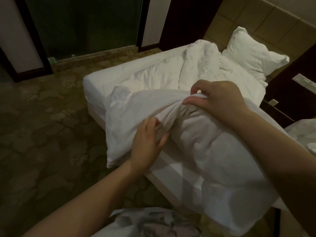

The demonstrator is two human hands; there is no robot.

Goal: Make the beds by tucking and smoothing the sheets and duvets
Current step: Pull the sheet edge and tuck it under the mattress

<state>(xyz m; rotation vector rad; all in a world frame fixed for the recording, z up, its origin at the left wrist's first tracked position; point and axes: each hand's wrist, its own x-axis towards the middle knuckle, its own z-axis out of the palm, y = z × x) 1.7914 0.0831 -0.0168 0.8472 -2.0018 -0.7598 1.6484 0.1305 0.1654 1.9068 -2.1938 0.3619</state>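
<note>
Bed (95, 82): being covered by crumpled white bedding.
Duvet (213, 151): being held bunched over the bed's near edge.
Pillow (253, 52): being propped at the head edge.
Right hand (220, 100): duvet fold being pinched by its fingers.
Left hand (147, 144): duvet being gripped by curled fingers.

Your white duvet (213, 151) is one rumpled heap: the near end is bunched up off the bed (92, 106) and spills over its side, the rest crumpled toward the head. The white sheet (102, 77) lies flat and tight at the foot corner.
</note>
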